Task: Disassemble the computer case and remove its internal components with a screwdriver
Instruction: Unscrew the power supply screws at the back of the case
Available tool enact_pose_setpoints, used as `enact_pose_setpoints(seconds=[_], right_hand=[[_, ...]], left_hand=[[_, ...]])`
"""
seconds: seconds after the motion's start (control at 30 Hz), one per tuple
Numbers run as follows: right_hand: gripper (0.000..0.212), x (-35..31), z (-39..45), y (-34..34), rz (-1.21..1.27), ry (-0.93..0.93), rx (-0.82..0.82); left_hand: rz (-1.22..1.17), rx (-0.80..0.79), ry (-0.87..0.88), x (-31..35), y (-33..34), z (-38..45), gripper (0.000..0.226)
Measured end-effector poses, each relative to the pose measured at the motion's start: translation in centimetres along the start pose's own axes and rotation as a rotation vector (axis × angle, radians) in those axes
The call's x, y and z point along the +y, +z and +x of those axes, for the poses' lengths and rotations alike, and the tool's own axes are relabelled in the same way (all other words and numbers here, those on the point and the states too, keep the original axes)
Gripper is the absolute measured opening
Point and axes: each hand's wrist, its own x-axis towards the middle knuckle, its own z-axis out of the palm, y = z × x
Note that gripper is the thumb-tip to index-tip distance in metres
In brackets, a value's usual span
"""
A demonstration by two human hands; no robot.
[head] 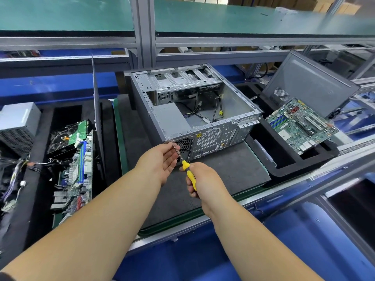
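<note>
Step in hand, as I read it: undoing a screw at the near-left top corner of the computer case [194,110], likely one holding the PSU [170,120] that sits inside the near-left of the case. Case lies on its side, open face up, on the dark mat [233,167] mid-tabletop. Right hand [205,179] has its fingers curled round the yellow handle of the screwdriver [187,169]; shaft runs up-left w/ the tip at the case's rear corner. Left hand [162,159] is beside the shaft, fingers relaxed and slightly spread, fingertips touching or steadying the shaft near the tip; can't tell if it pinches it. Next move prob needs the tip seated square in the screw head, steady push, turning w/o slipping, and the left hand ready to catch the screw. Inside the case: PSU, loose cables w/ a yellow connector, empty drive cage at the far end; no board. Foam tray [284,159] on the right holds a green motherboard [300,124] and a leaning side panel [308,82]. Left tray [40,159] holds another board, a grey PSU box [18,126], wire bundles.
</note>
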Motion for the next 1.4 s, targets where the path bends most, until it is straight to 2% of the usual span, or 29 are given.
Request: enact_pose_setpoints(seconds=[0.13,0.57,0.63,0.73,0.8,0.93,1.0,1.07,1.13,1.2,1.23,1.3,1.4], right_hand=[[0.018,1.7,-0.1,-0.6,0.003,-0.188,0.013],[0.007,1.9,0.1,-0.6,0.005,-0.289,0.048],[0.007,1.9,-0.2,-0.5,-0.155,-0.386,0.124],[0.011,2.0,-0.8,-0.2,-0.644,-0.629,0.297],[0.019,2.0,-1.2,0.3,-0.88,-0.737,0.368],[0.03,1.9,-1.2,1.0,-1.022,-0.769,0.399],[0.024,2.0,-1.1,0.6,-0.932,-0.772,0.355],[0.02,2.0,-0.8,0.1,-0.755,-0.672,0.248],[0.023,1.7,-0.6,-0.1,-0.44,-0.434,0.096],[0.033,1.5,-0.3,-0.2,-0.069,-0.147,-0.046],[0.037,1.6,-0.3,-0.3,0.076,-0.07,-0.106],[0.036,1.8,-0.2,-0.4,0.231,-0.048,-0.186],[0.028,2.0,-0.1,-0.5,0.266,-0.084,-0.189]], left_hand=[[0.006,-0.013,0.004,0.0,-0.2,0.1,0.013],[0.017,-0.019,-0.006,0.2,-0.3,0.1,0.01],[0.032,-0.016,-0.003,0.1,-0.2,0.1,0.009],[0.023,-0.022,-0.001,0.0,-0.1,0.2,0.011],[0.009,-0.025,-0.009,-0.1,-0.1,0.2,0.007],[-0.016,-0.023,-0.007,-0.3,-0.2,0.3,0.01],[-0.011,-0.007,0.007,-0.2,-0.2,0.3,0.013],[-0.007,0.001,0.025,-0.2,-0.2,0.4,0.019],[-0.013,-0.008,0.042,-0.2,-0.1,0.5,0.027],[-0.017,-0.01,0.049,-0.3,-0.1,0.5,0.023],[-0.018,-0.009,0.049,-0.3,-0.1,0.4,0.018],[-0.019,-0.015,0.052,-0.4,-0.1,0.3,0.014],[-0.016,-0.035,0.057,-0.4,-0.1,0.2,0.013]])
